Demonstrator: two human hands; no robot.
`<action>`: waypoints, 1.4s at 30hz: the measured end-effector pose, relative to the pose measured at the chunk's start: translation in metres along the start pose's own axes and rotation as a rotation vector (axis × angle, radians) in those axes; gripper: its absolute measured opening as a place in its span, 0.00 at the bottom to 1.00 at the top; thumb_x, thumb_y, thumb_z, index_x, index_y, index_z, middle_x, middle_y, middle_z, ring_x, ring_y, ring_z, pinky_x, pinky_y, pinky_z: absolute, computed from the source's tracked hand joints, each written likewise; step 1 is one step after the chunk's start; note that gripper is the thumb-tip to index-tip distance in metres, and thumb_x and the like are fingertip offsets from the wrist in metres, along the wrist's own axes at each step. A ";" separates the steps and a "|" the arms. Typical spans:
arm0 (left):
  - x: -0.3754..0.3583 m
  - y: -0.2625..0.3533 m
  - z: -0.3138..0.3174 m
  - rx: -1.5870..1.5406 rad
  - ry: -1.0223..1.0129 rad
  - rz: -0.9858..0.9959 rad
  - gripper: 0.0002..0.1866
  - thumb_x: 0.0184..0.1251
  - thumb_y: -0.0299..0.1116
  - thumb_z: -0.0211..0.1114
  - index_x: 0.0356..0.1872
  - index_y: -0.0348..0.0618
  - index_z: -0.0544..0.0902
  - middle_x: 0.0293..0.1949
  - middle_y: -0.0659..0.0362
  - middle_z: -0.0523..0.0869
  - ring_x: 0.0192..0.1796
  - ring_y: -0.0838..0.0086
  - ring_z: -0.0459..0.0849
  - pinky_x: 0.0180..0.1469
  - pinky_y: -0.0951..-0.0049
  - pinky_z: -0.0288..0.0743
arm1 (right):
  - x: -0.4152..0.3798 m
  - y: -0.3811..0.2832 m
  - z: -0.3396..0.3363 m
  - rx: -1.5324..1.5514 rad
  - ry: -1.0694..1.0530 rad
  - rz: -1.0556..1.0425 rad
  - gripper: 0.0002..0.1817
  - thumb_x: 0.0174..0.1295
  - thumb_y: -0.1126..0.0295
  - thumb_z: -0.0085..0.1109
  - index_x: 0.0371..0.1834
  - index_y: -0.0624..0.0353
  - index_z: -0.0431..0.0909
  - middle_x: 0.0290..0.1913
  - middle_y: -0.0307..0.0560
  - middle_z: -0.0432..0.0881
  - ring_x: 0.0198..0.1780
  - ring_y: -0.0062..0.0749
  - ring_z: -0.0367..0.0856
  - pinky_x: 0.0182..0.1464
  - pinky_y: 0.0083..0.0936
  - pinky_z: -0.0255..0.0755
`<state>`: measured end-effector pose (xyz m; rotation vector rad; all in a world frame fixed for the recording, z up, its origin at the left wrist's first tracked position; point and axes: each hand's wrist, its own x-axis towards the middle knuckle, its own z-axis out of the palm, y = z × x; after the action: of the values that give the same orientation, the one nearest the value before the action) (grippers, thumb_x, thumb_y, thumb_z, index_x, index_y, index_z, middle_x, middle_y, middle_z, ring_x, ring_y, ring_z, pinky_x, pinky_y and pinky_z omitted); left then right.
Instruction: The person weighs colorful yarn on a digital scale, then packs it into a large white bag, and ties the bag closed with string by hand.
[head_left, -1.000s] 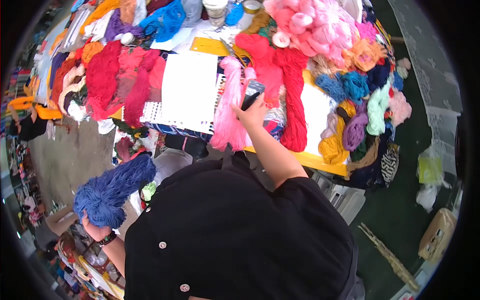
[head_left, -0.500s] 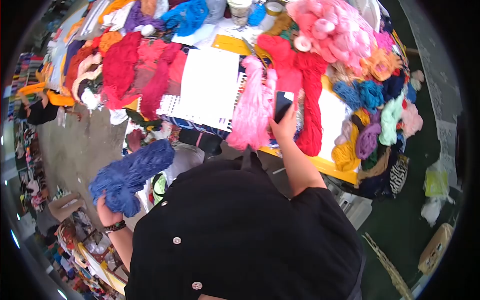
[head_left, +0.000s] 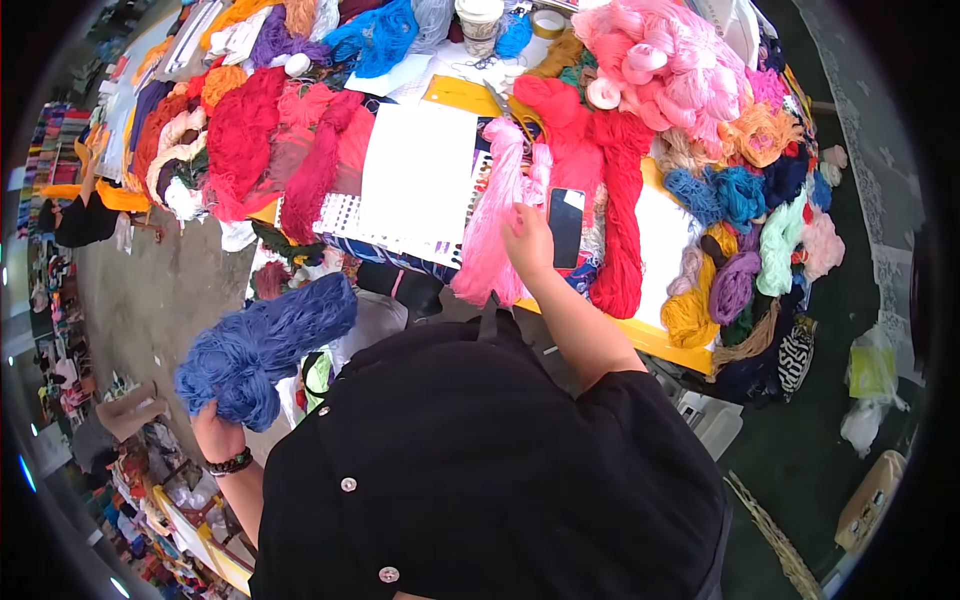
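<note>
My left hand [head_left: 217,432] is closed around the lower end of a large blue yarn hank [head_left: 262,345], held out beside the table. My right hand [head_left: 528,240] lies at the right side of a light pink yarn skein [head_left: 490,215], its fingers curled against the strands. Just right of that hand, a dark-screened phone [head_left: 566,228] rests on the yarn. Left of the pink skein is a blank white sheet [head_left: 418,170] on top of a spiral-bound sample book [head_left: 342,215]. A long red skein [head_left: 622,215] lies beyond the phone.
Yarn in many colours covers the table, with a large pink pile [head_left: 665,80] at the back right. Scissors [head_left: 500,98], a paper cup [head_left: 480,28] and a tape roll [head_left: 548,24] are at the back. Another person [head_left: 85,222] is at far left, among orange yarn.
My right hand has let go of the phone, which now lies on the yarn, and has moved left onto the pink skein. My left hand keeps the blue hank, nearly unmoved.
</note>
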<state>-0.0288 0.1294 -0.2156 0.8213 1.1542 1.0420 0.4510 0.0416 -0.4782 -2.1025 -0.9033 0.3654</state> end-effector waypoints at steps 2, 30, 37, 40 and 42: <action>-0.003 -0.003 -0.003 0.051 0.057 0.012 0.28 0.55 0.22 0.53 0.61 0.34 0.64 0.58 0.52 0.73 0.59 0.59 0.72 0.62 0.56 0.65 | 0.002 0.003 0.005 -0.029 0.026 -0.043 0.21 0.50 0.68 0.62 0.47 0.63 0.74 0.42 0.57 0.78 0.42 0.47 0.78 0.45 0.33 0.72; -0.021 -0.015 -0.007 0.105 0.198 -0.051 0.25 0.56 0.21 0.51 0.59 0.33 0.67 0.56 0.50 0.75 0.57 0.60 0.75 0.60 0.58 0.68 | 0.103 -0.039 0.011 0.297 0.265 0.160 0.20 0.59 0.59 0.58 0.45 0.64 0.68 0.35 0.63 0.80 0.39 0.53 0.80 0.41 0.41 0.71; -0.033 -0.013 -0.005 0.066 0.235 -0.053 0.29 0.50 0.18 0.50 0.59 0.31 0.65 0.56 0.50 0.75 0.56 0.60 0.75 0.61 0.59 0.67 | 0.114 -0.017 0.042 -0.309 -0.087 0.348 0.31 0.45 0.50 0.64 0.44 0.67 0.74 0.46 0.64 0.77 0.51 0.56 0.75 0.53 0.42 0.70; -0.037 -0.014 -0.007 0.068 0.218 -0.050 0.29 0.50 0.18 0.51 0.59 0.30 0.66 0.55 0.50 0.75 0.56 0.60 0.75 0.61 0.60 0.67 | 0.114 -0.001 0.048 -0.319 -0.088 0.323 0.31 0.46 0.46 0.59 0.39 0.68 0.78 0.45 0.66 0.77 0.50 0.58 0.75 0.54 0.43 0.69; -0.036 -0.015 -0.006 0.064 0.199 -0.046 0.28 0.50 0.18 0.51 0.59 0.30 0.66 0.55 0.50 0.76 0.56 0.60 0.75 0.60 0.60 0.68 | 0.116 0.002 0.049 -0.279 -0.040 0.382 0.27 0.48 0.52 0.61 0.41 0.66 0.78 0.41 0.59 0.81 0.44 0.49 0.79 0.49 0.37 0.71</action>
<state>-0.0337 0.0903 -0.2191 0.7500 1.3748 1.0714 0.5072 0.1505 -0.5057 -2.5398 -0.5963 0.5021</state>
